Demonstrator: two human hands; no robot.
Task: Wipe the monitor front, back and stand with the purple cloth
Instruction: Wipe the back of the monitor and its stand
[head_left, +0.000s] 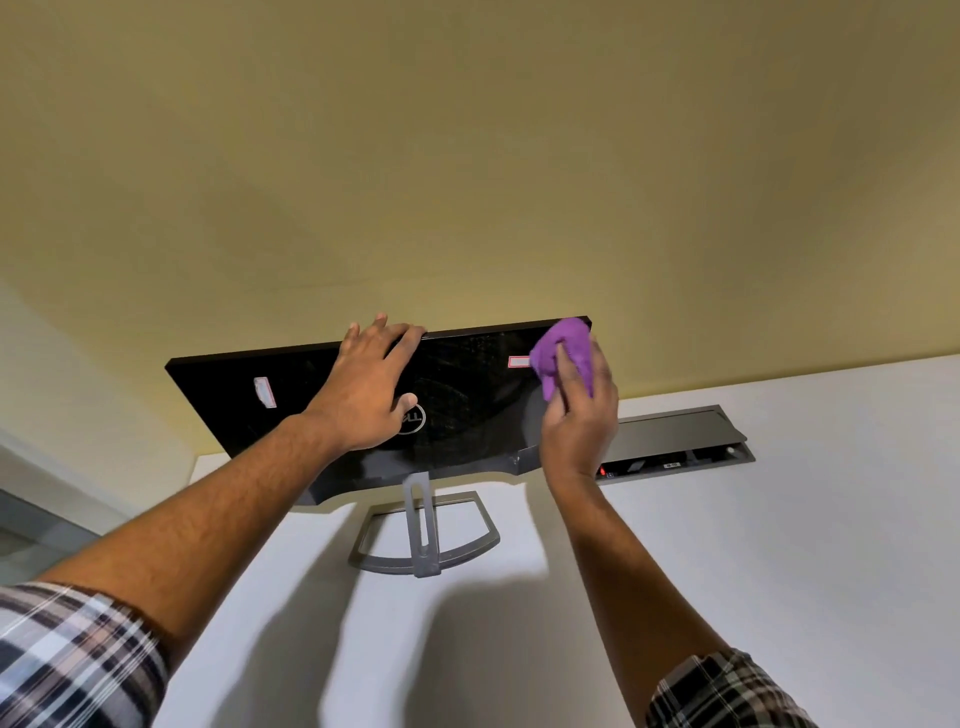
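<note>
Hiding behind monitor (467, 405): its screen.

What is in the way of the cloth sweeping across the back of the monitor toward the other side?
The left hand rests flat on the monitor back, mid-panel, in the purple cloth's path from the upper right corner. Two stickers also sit there.

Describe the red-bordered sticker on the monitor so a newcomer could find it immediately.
Start at the black monitor back on the white desk. Near its upper right corner, just left of the purple cloth, sits the red-bordered sticker. The other sticker, far left, is white and tilted.
</note>
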